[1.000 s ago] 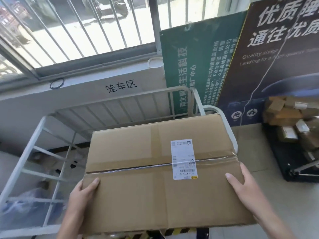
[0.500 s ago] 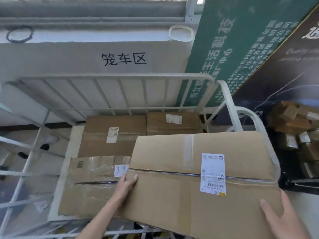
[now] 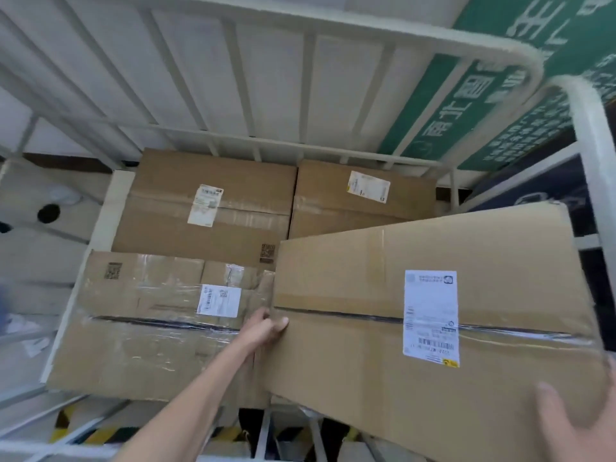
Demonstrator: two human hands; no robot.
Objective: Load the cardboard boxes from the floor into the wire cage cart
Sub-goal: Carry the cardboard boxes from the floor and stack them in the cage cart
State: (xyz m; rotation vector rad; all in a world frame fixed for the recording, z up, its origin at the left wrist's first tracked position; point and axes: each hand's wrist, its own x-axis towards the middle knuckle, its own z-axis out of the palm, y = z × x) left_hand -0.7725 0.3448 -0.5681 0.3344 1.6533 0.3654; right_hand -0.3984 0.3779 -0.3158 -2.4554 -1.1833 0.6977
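Note:
I hold a large cardboard box [image 3: 350, 361] with a white shipping label, tilted, over the front right of the white wire cage cart [image 3: 333, 26]. My left hand [image 3: 266, 328] grips the box's left edge, thumb on top. Blurred at the bottom right, my right hand [image 3: 576, 425] holds the box's near right corner, its fingers hidden. Three boxes lie inside the cart: one back left [image 3: 206, 211], one back right [image 3: 360, 201], and a tape-wrapped one front left [image 3: 143, 328]. The held box overlaps the front left and back right ones.
The cart's back rail [image 3: 300, 150] and right post [image 3: 596, 155] close in around the boxes. A green sign [image 3: 473, 95] leans behind the cart's right corner. Yellow and black floor striping [image 3: 100, 435] shows below the cart's front. A white wall lies behind.
My view has tipped down and closer into the cart. The held box has moved lower and to the right, and both hands have kept their hold.

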